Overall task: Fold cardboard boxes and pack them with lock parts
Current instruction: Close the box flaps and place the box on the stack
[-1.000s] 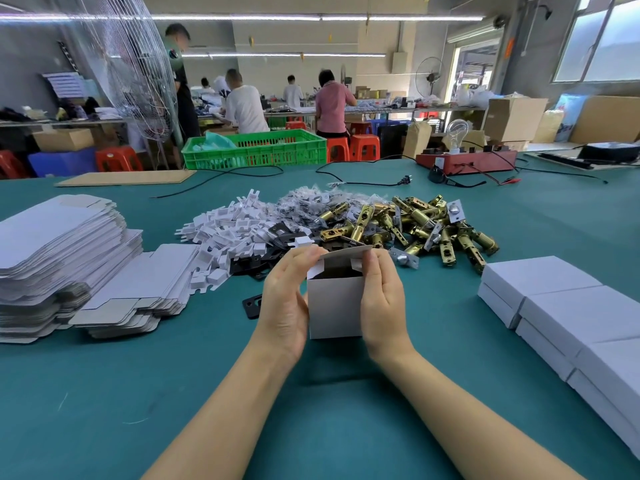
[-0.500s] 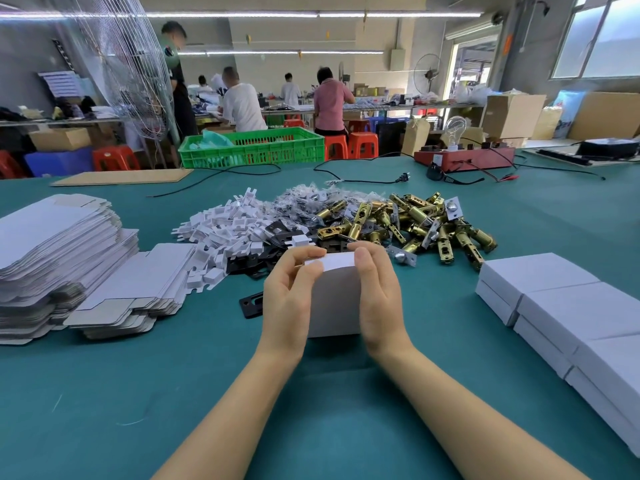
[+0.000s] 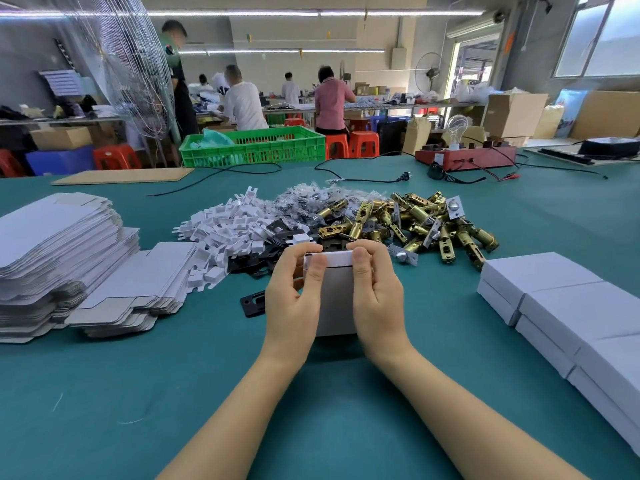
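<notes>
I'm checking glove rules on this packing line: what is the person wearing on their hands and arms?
Nothing shows on either: the left hand and right hand are bare, with no gloves, rings or watch in view. Both forearms are uncovered down to the frame's lower edge, with no sleeve in sight. Fingernails look short and unpainted.

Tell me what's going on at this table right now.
A person is closing a small grey cardboard box that stands upright on the green table. The left hand and right hand grip its sides, thumbs pressing the top flap down. Flat box blanks are stacked to the left, brass lock parts lie behind, finished boxes sit to the right.
</notes>
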Available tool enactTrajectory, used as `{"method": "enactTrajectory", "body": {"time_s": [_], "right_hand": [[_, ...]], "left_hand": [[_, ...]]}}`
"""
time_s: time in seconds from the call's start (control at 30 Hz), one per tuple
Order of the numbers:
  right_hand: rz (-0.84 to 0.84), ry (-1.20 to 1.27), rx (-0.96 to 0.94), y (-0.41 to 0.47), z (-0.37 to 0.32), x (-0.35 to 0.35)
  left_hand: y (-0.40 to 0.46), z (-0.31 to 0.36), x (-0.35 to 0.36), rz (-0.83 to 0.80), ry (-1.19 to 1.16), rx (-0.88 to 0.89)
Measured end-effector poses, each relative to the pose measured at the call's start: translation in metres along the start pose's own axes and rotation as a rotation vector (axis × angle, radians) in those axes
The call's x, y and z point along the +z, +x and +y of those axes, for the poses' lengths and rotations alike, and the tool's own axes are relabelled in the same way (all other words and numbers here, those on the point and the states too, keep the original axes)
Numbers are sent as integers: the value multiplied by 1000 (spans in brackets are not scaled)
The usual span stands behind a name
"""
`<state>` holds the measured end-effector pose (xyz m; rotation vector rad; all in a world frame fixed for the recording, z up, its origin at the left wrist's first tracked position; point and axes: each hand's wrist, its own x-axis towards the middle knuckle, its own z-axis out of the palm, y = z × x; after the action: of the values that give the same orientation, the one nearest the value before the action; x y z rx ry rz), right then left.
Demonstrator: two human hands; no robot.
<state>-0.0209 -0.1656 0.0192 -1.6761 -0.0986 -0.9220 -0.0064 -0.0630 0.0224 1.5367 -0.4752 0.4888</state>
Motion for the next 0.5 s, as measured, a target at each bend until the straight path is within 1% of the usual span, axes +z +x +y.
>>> {"method": "enactTrajectory", "body": {"time_s": [0.13,0.5], "right_hand": [[12,-5,-22,0,0,0],[30,-54,-67,-2,3,2]], "left_hand": [[0,0,1,-14,-5,31],[1,-2,1,-33,23,47]]}}
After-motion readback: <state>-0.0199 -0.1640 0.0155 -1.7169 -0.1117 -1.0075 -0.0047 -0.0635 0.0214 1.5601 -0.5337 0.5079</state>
